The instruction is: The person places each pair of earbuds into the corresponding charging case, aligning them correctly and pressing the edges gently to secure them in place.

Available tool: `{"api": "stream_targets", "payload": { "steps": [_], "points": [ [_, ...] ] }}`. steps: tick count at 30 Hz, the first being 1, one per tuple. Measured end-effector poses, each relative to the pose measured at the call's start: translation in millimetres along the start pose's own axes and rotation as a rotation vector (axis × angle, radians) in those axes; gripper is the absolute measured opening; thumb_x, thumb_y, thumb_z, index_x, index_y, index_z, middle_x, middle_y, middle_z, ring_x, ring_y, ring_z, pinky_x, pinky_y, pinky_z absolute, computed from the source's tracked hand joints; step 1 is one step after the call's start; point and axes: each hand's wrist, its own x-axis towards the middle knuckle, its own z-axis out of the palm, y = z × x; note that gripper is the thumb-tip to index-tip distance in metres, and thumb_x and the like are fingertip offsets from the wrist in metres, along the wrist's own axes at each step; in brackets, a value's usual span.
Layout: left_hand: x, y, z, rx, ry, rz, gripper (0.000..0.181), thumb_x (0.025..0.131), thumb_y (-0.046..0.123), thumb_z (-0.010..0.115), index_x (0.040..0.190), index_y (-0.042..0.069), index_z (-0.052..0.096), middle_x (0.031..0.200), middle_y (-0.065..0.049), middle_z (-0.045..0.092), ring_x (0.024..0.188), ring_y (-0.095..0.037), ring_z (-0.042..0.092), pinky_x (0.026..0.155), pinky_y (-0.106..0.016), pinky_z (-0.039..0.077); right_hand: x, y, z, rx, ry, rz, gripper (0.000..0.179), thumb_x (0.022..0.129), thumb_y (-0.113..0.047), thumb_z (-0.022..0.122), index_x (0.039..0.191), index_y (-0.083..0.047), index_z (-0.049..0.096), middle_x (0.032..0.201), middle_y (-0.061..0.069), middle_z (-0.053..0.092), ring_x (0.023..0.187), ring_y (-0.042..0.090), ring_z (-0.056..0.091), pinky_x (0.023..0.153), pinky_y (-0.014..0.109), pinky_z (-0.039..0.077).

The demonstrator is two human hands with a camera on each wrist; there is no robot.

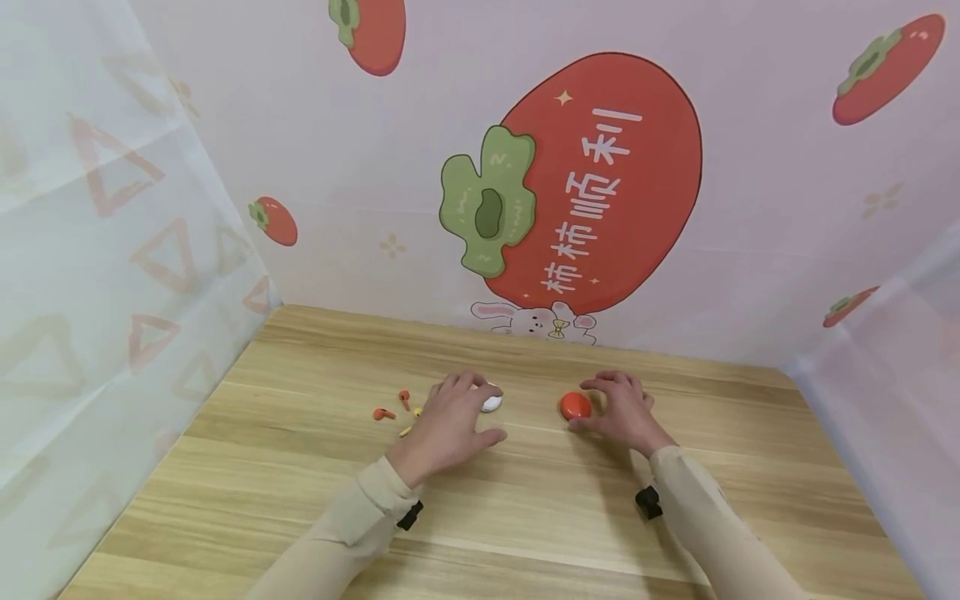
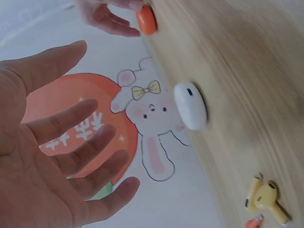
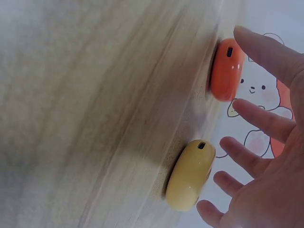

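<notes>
A person in pale sleeves (image 1: 723,525) reaches both arms across a wood-grain worktop (image 1: 510,533) set with small rounded earbud cases. The left hand (image 1: 453,417), fingers spread and thumb held apart, hovers near a glossy white case (image 1: 492,404), holding nothing; the left wrist view shows a gap between them. At right, the right hand (image 1: 626,412) frames an orange case (image 1: 575,406) with thumb and forefinger at either side, its fingers extended and nothing in its grasp; whether a fingertip touches the case cannot be told. A yellow case (image 3: 190,175) rests on the worktop just beside the same hand's other fingers, as seen from the right wrist. Beyond the left hand's outer side lie two orange earbuds (image 1: 383,413), with two yellow earbuds (image 2: 267,195) close together near them. Black devices (image 1: 648,502) show at both wrists. Behind the worktop rises a pale backdrop (image 1: 757,250) printed with a large red fruit (image 1: 630,192), white lettering (image 1: 592,200) and a cartoon rabbit (image 1: 536,321).
</notes>
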Motion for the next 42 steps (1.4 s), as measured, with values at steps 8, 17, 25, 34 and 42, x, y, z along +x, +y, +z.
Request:
{"api": "stream_targets", "payload": {
  "steps": [8,17,25,34,42],
  "points": [
    [-1.5,12.5,-0.3,0.036,-0.034,0.01,0.049,0.087,0.038,0.081,0.126,0.011,0.069,0.126,-0.009,0.058,0.116,-0.031,0.054,0.097,-0.051,0.044,5.9,4.7,2.9,-0.003,-0.045,0.016,0.065,0.072,-0.038,0.093,0.124,-0.006,0.071,0.14,0.028,0.046,0.132,0.052,0.028,0.092,0.071,0.024],
    [-3.5,19.1,2.0,0.027,-0.039,0.02,0.048,0.087,0.037,0.081,0.126,0.012,0.069,0.125,-0.007,0.058,0.119,-0.031,0.053,0.099,-0.05,0.044,6.9,7.0,3.4,0.018,-0.055,0.013,0.059,0.073,-0.036,0.092,0.12,-0.006,0.073,0.138,0.027,0.047,0.131,0.051,0.028,0.09,0.068,0.024],
    [-0.7,19.1,3.5,-0.055,-0.024,0.026,0.048,0.088,0.039,0.079,0.126,0.011,0.069,0.126,-0.006,0.059,0.12,-0.028,0.053,0.101,-0.05,0.044,7.3,5.4,2.5,0.054,0.006,-0.024,0.058,0.072,-0.032,0.094,0.119,-0.006,0.073,0.14,0.027,0.048,0.132,0.052,0.029,0.093,0.068,0.021],
    [9.9,16.1,7.4,-0.258,0.041,0.007,0.042,0.091,0.037,0.076,0.122,0.009,0.07,0.123,-0.006,0.061,0.115,-0.025,0.055,0.098,-0.045,0.046,-2.7,-21.8,-5.2,0.059,0.142,-0.135,0.058,0.068,-0.027,0.096,0.118,-0.008,0.073,0.14,0.021,0.049,0.136,0.047,0.029,0.103,0.075,0.013],
    [19.2,10.9,11.4,-0.43,0.009,-0.05,0.04,0.095,0.034,0.073,0.122,0.005,0.07,0.126,-0.01,0.059,0.121,-0.028,0.054,0.103,-0.05,0.044,-16.1,-47.3,-11.5,0.07,0.232,-0.259,0.056,0.065,-0.02,0.098,0.115,-0.009,0.074,0.14,0.018,0.049,0.14,0.044,0.025,0.104,0.073,0.015]
  ]
}}
